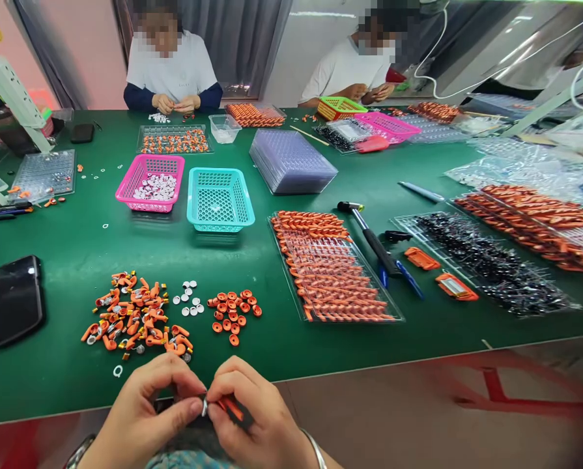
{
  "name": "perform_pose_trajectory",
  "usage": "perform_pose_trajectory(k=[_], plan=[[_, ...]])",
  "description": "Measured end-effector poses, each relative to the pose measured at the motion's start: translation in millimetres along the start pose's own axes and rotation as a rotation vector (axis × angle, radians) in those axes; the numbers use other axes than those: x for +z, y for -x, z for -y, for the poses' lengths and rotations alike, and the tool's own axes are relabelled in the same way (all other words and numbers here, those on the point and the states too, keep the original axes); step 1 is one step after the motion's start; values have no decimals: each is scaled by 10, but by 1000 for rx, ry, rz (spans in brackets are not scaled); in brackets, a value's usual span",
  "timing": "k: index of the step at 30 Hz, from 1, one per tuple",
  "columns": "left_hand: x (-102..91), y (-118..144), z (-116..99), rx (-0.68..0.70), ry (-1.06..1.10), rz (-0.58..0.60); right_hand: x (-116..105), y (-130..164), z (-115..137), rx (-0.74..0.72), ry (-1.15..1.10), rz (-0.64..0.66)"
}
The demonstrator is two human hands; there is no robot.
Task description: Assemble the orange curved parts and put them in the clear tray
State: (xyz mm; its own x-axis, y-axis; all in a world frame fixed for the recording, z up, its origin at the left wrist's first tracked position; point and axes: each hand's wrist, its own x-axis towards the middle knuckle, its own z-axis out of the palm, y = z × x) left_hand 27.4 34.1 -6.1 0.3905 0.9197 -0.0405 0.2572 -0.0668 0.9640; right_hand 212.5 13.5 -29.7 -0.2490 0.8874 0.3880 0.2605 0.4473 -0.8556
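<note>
At the table's front edge my right hand [256,410] is closed on an orange earbud shell [231,409], its stem showing between the fingers. My left hand [154,407] pinches a small white piece [204,408] against the shell's end; the fingers hide most of the contact. Just beyond lie a heap of orange earbud shells [142,316] with yellow and silver parts, a few white round pieces [192,310], and a cluster of orange round caps [232,314]. One white ring [118,371] lies by my left hand.
A pink basket [125,189] holds white pieces beside a turquoise basket [221,226]. Trays of orange shells [335,280] and black wired parts [496,260] stand right, with a hammer [369,234] between. A phone [16,299] lies left. Two people [171,71] work across the green table [281,352].
</note>
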Motion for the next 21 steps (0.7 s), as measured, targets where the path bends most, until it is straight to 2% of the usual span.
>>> perform_pose_trajectory(k=[4, 10, 15, 21], plan=[[-10, 1, -2, 8, 23, 27, -50, -3, 2, 45, -127, 80], [-27, 8, -65, 33, -79, 121, -110, -21, -12, 83, -235, 210], [-26, 9, -108, 118, -165, 118, -125, -24, -21, 86, -277, 230], [9, 72, -93, 189, -221, 61, -156, -37, -6, 85, -301, 258]])
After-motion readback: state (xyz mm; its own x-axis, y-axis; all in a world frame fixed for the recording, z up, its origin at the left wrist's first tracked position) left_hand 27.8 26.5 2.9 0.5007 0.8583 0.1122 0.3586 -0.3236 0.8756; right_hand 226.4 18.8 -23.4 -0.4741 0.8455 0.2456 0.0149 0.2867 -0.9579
